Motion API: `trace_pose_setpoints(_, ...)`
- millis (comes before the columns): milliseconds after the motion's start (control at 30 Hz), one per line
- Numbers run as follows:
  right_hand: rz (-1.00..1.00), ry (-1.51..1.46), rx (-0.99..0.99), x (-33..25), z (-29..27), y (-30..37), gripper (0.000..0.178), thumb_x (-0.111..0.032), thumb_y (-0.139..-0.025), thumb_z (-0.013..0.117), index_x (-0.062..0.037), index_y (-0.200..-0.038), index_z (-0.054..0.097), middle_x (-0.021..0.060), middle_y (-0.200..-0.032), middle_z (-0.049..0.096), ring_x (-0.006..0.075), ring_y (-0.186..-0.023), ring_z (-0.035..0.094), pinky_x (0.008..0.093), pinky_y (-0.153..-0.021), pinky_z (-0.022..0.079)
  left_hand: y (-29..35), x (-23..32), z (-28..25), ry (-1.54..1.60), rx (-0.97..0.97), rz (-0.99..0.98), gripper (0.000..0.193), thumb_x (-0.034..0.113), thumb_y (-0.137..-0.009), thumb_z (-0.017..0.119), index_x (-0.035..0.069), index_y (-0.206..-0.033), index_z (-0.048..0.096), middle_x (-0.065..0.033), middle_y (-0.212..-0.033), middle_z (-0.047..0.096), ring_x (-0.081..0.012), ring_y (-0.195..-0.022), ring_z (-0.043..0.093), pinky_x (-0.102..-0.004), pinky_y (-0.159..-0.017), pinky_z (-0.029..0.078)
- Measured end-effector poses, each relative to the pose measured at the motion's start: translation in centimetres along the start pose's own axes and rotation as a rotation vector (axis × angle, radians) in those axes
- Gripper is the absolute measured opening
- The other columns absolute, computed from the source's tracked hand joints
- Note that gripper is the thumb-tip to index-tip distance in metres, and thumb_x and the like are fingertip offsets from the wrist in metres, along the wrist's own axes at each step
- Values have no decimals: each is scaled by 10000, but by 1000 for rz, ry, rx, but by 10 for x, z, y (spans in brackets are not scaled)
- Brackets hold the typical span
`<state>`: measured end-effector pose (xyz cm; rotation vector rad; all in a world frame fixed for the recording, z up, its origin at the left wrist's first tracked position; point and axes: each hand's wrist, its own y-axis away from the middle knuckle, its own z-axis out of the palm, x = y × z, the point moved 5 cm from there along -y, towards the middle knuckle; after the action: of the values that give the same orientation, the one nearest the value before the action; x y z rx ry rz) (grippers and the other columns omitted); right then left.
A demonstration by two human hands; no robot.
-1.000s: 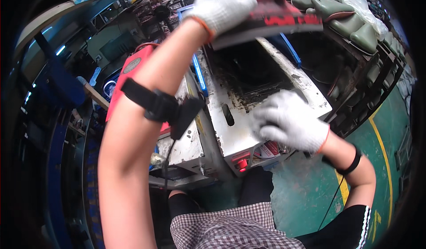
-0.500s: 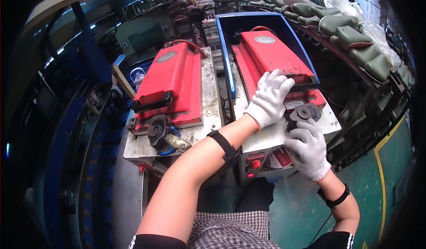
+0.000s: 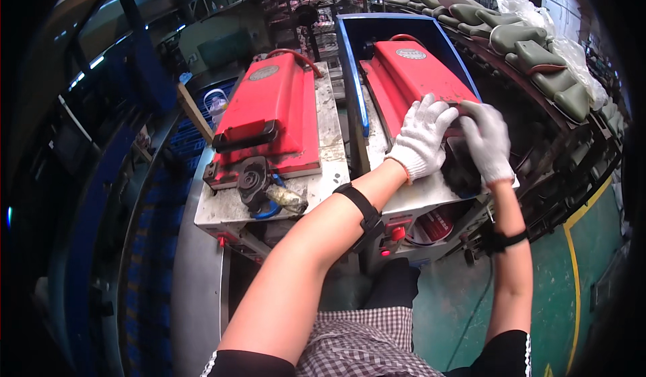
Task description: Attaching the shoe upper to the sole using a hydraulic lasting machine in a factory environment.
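Note:
Both my hands wear white knitted gloves and meet at the front end of the right-hand red machine cover [image 3: 414, 67]. My left hand [image 3: 424, 138] lies on the cover's front with fingers stretched out and slightly apart. Close beside it, my right hand [image 3: 488, 141] has its fingers bent over the cover's front edge, where the black handle is. The gloves hide most of that handle. Under my hands a dark part [image 3: 464, 168] shows only in part, on the white machine top [image 3: 414, 192].
To the left stands a second red cover [image 3: 259, 108] with a black handle [image 3: 245, 136] and a black round clamp [image 3: 252, 178]. A blue guard [image 3: 356, 88] surrounds the right cover. Dark green moulded pieces [image 3: 518, 41] line a rack at right. Red buttons [image 3: 398, 233] sit below.
My right hand has moved up from the black round clamp to the cover's front edge. My left hand has stayed on the cover's front. The clamp no longer shows clearly.

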<state>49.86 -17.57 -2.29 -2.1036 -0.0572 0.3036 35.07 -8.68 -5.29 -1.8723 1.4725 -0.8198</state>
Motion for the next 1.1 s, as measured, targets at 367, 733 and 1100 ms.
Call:
trace_pose_setpoints(367,-35,180,-4,0,29,-8,226,-281,-990,601,-93,-919,703,116,-903,700,365,-906,657,516,-824,485,100,-59,-248,-308,-29,-159,295,104,-860,673,56,-1148,715,-190,-1117,726,-377,-1061,698,-442,-945,560)
trace_pose_setpoints(733,-10,202,-53,-2,30,-9,206,-251,-985,597,-83,-923,698,128,-899,693,376,-928,657,509,-842,500,127,-152,-274,-340,-488,-689,449,494,-955,702,50,-900,740,-133,-761,728,-315,-755,723,-401,-727,542)
trace_pose_setpoints(1100,4,193,-58,-3,31,-9,214,-244,-991,586,-71,-931,697,135,-920,702,391,-943,654,522,-858,504,138,-141,-268,-424,-296,-632,519,605,-911,695,94,-854,763,-172,-810,732,-347,-766,728,-433,-692,546)
